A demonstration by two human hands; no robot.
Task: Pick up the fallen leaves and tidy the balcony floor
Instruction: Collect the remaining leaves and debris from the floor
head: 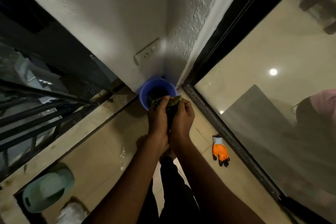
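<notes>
Leaves (pixel 175 100): one bunch clamped between both hands, sticking out past the fingertips, right over the near rim of the bucket (pixel 144 92). Left hand (pixel 157 115) and right hand (pixel 182 116) are side by side, fingers curled round the bunch, heels touching. Bucket is blue, on the floor (pixel 101 151) in the wall corner, with dark contents inside; can't tell what. Wall socket (pixel 146 54) just above the bucket. Bare foot (pixel 142 141) on the floor on the near side of the bucket, under the wrists. Orange-and-black glove (pixel 220 151) lies flat nearer than the bucket and to its right, beside the glass door (pixel 272 114). Railing (pixel 27 107) well left of the bucket.
</notes>
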